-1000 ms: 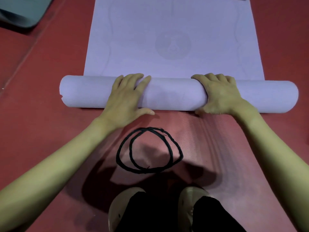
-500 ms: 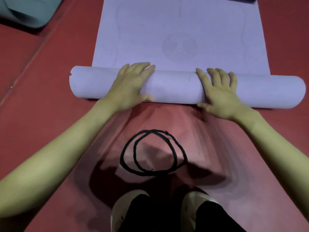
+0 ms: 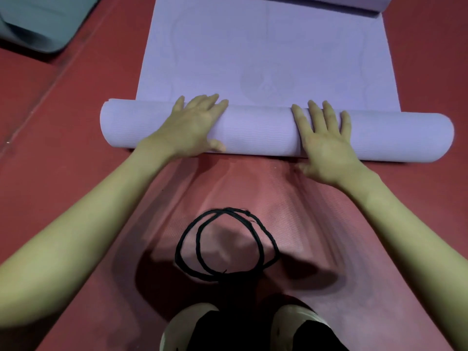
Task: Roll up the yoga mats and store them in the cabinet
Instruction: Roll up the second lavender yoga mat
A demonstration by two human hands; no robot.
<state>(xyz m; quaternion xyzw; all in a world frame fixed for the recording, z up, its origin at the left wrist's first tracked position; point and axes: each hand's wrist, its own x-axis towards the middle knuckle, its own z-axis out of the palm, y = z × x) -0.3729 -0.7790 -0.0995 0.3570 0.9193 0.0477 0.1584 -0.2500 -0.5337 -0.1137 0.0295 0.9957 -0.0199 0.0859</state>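
A lilac yoga mat [image 3: 266, 46] lies on the red floor, stretching away from me. Its near end is wound into a thick roll [image 3: 258, 130] lying across the view. My left hand [image 3: 192, 125] rests on the roll's left half with the fingers straight over its top and the thumb on the near side. My right hand [image 3: 324, 143] presses flat on the right half, fingers spread and straight. The mat's far end curls up at the top right [image 3: 354, 6].
A black cord loop [image 3: 225, 244] lies on the red floor [image 3: 63, 173] between the roll and my knees [image 3: 243, 328]. A grey-green mat [image 3: 40, 24] sits at the top left corner. A floor seam runs diagonally on the left.
Both hands have pushed the roll away from me, so it has moved farther up the mat. My fingers went from curled over the roll to straight on top of it.
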